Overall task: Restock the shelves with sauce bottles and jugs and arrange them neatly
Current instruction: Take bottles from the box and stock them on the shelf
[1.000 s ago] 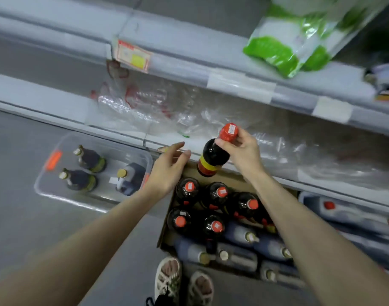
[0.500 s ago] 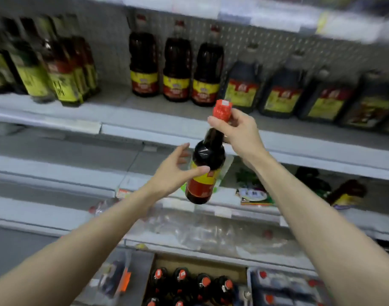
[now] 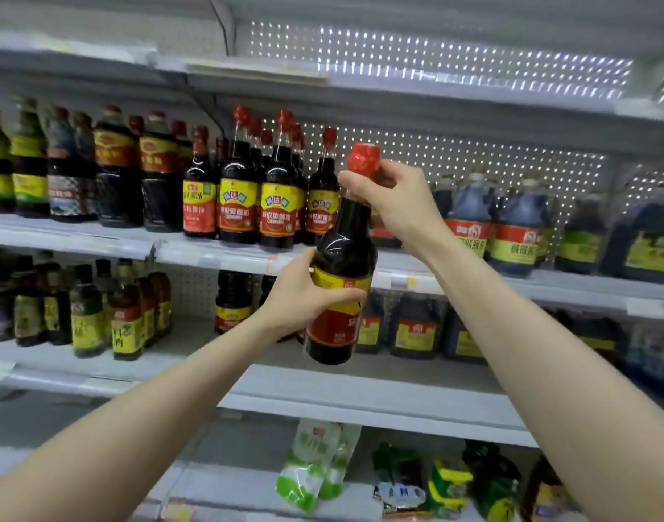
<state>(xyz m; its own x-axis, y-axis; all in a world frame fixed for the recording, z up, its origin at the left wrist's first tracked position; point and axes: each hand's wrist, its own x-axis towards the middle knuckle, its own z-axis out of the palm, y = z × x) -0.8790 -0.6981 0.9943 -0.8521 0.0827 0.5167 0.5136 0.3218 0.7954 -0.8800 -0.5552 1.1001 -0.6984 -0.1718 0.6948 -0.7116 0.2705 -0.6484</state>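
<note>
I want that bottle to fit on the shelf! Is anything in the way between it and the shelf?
Nothing visible blocks it. The left hand and right hand hold the bottle in front of the shelf. Red-capped bottles stand left and jugs right; the right hand hides part of the space between.

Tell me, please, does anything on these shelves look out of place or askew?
Yes: on the lowest shelf, a green-and-white bag lies slanted and seems to hang over the front edge, while the bottles above stand upright in rows.
</note>
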